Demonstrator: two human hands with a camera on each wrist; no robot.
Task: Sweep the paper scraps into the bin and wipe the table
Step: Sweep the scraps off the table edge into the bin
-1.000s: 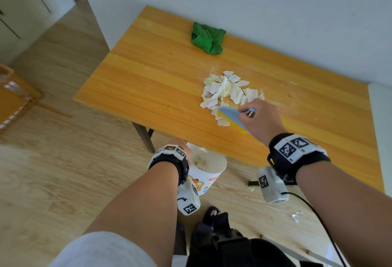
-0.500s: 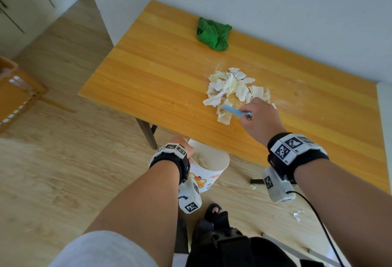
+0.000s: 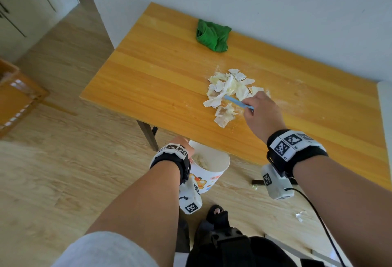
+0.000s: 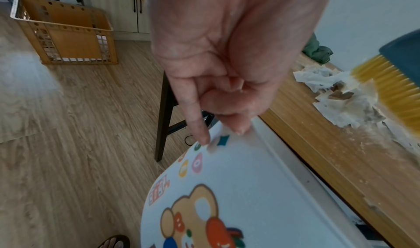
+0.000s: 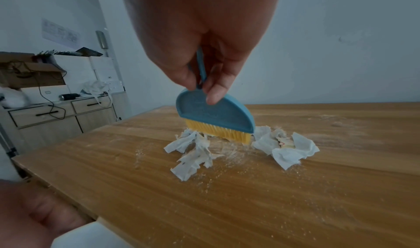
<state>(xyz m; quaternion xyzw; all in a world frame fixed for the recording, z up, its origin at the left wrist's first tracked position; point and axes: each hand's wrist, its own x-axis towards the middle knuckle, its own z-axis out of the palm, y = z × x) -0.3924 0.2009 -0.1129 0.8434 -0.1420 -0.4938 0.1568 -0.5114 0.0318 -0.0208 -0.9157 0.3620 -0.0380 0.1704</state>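
White paper scraps [image 3: 228,90] lie heaped on the wooden table [image 3: 161,88], with crumbs around them. My right hand [image 3: 262,114] grips the handle of a small blue brush [image 5: 216,115] with yellow bristles, standing in the pile [image 5: 195,153]. My left hand [image 3: 182,144] pinches the rim of a white bin [image 3: 212,165] with cartoon prints [image 4: 200,216], held just below the table's near edge. The brush [image 4: 395,76] and scraps [image 4: 347,104] show at the right of the left wrist view. A green cloth [image 3: 213,35] lies bunched at the table's far edge.
An orange plastic crate [image 4: 66,34] stands on the wood floor to the left. A dark table leg [image 3: 148,134] is close to the bin. A scrap [image 3: 300,215] lies on the floor at the right. My sandalled foot [image 3: 215,211] is below the bin.
My right hand has carried the brush away from the near edge and further into the pile, turning it edge-on. The left hand still holds the bin at the table's edge.
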